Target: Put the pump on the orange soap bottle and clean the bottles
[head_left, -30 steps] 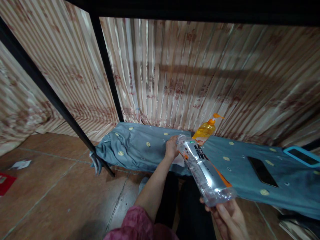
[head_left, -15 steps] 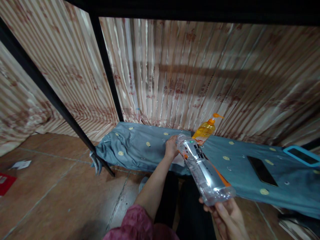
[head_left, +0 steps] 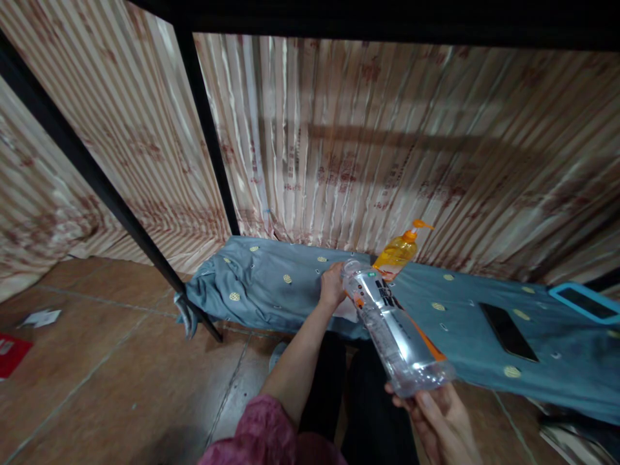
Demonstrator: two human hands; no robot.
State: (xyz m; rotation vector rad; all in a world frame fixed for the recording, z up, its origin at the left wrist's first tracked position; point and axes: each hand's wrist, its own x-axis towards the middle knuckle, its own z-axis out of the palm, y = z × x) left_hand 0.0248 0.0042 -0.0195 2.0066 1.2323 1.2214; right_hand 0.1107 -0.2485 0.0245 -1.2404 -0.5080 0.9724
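A clear plastic bottle point(head_left: 400, 332) with a silver, black and orange label lies slanted in the air over the near edge of the cloth. Its neck points away to the left, where my left hand point(head_left: 333, 287) is closed beside it; the fingertips are partly hidden behind the bottle. My right hand point(head_left: 438, 420) grips the base end from below, thumb against the plastic. Just past the bottle stands an orange pump bottle point(head_left: 396, 254) with yellow liquid. Under the bottle's neck a pale, paper-like piece point(head_left: 345, 310) shows in part.
Blue-grey cloth point(head_left: 271, 294) with yellow spots covers a long, low surface. To the right lie a dark phone point(head_left: 507, 330) and a blue-framed object point(head_left: 586, 302). Black posts point(head_left: 206, 123) rise at the left before striped curtains point(head_left: 334, 129). A red item point(head_left: 13, 356) is on the floor.
The bottle has turned very slightly in my hands, its label lettering shifting a little. Both hands stay in nearly the same place.
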